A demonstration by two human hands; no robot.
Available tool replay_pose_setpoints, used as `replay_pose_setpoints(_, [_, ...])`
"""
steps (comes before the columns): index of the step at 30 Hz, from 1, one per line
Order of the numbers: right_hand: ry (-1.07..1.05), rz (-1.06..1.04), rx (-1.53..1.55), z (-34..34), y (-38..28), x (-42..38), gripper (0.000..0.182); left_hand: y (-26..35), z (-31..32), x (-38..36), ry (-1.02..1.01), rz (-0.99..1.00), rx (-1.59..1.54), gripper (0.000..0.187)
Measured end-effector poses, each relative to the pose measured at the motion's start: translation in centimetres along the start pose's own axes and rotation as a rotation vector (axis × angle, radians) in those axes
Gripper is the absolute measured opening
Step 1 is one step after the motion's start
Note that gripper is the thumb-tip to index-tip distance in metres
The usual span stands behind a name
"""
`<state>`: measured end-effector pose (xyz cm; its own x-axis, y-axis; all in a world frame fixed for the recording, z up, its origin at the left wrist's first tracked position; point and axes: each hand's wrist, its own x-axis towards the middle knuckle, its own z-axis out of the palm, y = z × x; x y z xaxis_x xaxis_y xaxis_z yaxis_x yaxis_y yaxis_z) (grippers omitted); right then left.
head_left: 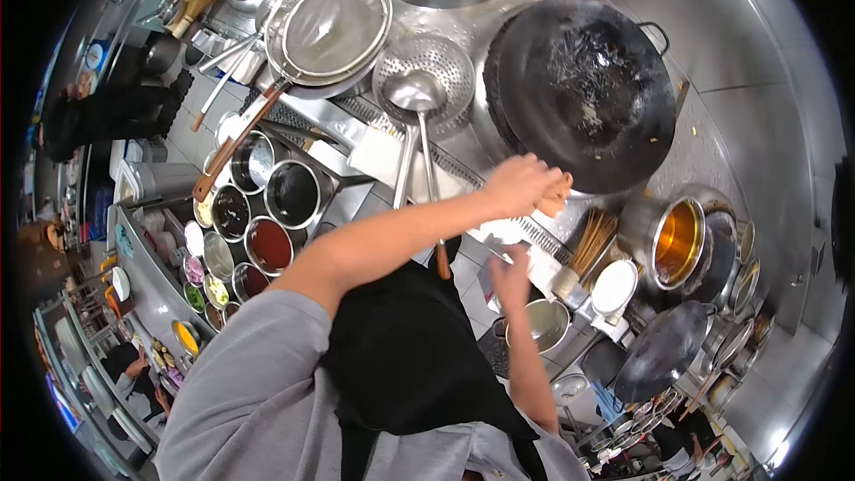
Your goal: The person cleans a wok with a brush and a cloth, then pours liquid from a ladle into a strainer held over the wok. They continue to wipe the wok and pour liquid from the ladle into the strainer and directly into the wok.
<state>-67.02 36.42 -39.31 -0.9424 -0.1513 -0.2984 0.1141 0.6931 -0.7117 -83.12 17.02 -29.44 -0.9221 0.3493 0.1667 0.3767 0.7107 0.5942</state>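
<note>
The wok (pixel 583 89) sits on the far right of the steel counter (pixel 766 134), dark, with scraps stuck to its bottom. The left hand (pixel 521 183) is curled shut around a wooden handle (pixel 557 196) at the wok's near rim. The right hand (pixel 509 276) hangs lower, just above a small steel pot (pixel 545 325); whether its fingers hold anything cannot be told. A ladle (pixel 414 93) rests in a perforated skimmer (pixel 426 76) left of the wok, and sauce tubs (pixel 267 205) stand further left. An oil pot (pixel 679 240) stands near right of the wok. A hard tug on the handle could likely tip the wok or swing it into the oil pot.
</note>
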Motion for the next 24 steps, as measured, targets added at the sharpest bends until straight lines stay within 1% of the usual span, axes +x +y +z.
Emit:
replay_pose_setpoints(1, [-0.143,-0.038,-0.001,3.0,-3.2,0.3,0.049,0.4,-0.1,0.1,-0.015,-0.03,-0.019,0.048])
replay_pose_setpoints(2, [-0.252,0.007,0.127,6.1,-5.2,0.4,0.051,0.7,0.4,0.2,0.011,-0.044,-0.021,0.048])
replay_pose_setpoints(3, [-0.484,0.134,0.184,7.3,-7.5,0.9,0.053,0.6,1.0,0.2,0.042,-0.051,-0.021,0.048])
replay_pose_setpoints(4, [-0.555,-0.01,0.118,9.6,-6.4,1.4,0.05,0.5,1.4,-0.1,0.038,-0.06,-0.056,0.048])
replay_pose_setpoints(5, [-0.39,-0.219,0.019,12.7,-2.9,1.4,0.045,0.1,1.2,0.2,0.042,-0.063,-0.082,0.047])
replay_pose_setpoints(6, [-0.328,-0.228,0.091,11.1,-5.3,1.7,0.043,-0.6,0.2,0.4,-0.03,-0.038,-0.153,0.049])
replay_pose_setpoints(7, [-0.295,0.108,0.089,6.9,-12.3,1.6,0.043,-1.2,-0.9,-0.1,-0.113,-0.013,-0.226,0.051])
replay_pose_setpoints(8, [-0.279,-0.081,0.097,5.4,-11.7,1.9,0.042,-1.4,-2.1,-0.9,0.036,-0.008,-0.312,0.055])
replay_pose_setpoints(9, [-0.302,-0.054,0.151,3.9,-12.3,2.2,0.038,-1.6,-3.7,-1.7,0.186,-0.004,-0.399,0.059])
replay_pose_setpoints(10, [-0.406,0.317,0.399,2.1,-14.3,2.5,0.03,-1.6,-6.7,-2.7,0.264,-0.019,-0.39,0.053])
replay_pose_setpoints(11, [-0.373,0.219,0.328,0.9,-16.3,4.2,0.021,-1.8,-10.0,-3.6,0.281,-0.103,-0.629,0.05])
replay_pose_setpoints(12, [-0.417,0.237,0.269,-1.2,-19.3,6.9,0.025,-2.1,-13.3,-4.8,0.287,-0.189,-0.87,0.048])
replay_pose_setpoints(13, [-0.38,0.216,0.41,-1.9,-23.0,10.9,0.026,-2.5,-16.2,-6.2,0.286,-0.278,-1.111,0.046])
replay_pose_setpoints(15, [-0.319,0.163,0.694,-3.1,-30.2,18.7,0.028,-4.5,-21.6,-7.9,0.281,-0.436,-1.319,0.041])
replay_pose_setpoints(16, [-0.298,0.038,0.483,-2.6,-30.9,23.6,0.013,-5.6,-23.8,-9.2,0.275,-0.471,-1.373,0.041])
replay_pose_setpoints(17, [-0.247,-0.059,0.546,-1.9,-32.1,28.2,0.011,-6.7,-25.8,-10.3,0.264,-0.497,-1.425,0.041])
replay_pose_setpoints(19, [-0.24,0.082,0.812,-2.3,-38.4,33.3,0.011,-7.5,-28.2,-12.1,0.421,-0.617,-1.513,0.045])
replay_pose_setpoints(21, [-0.389,0.113,1.22,-2.8,-41.4,40.9,0.013,-8.5,-29.3,-15.1,0.348,-0.725,-1.572,0.049])
replay_pose_setpoints(23, [-0.556,0.143,1.436,-6.0,-45.3,47.1,0.017,-11.3,-28.5,-18.5,0.155,-0.77,-1.777,0.059])
replay_pose_setpoints(24, [-0.623,0.121,1.55,-6.9,-46.9,48.8,0.019,-11.2,-28.3,-18.8,0.158,-0.762,-1.804,0.06])
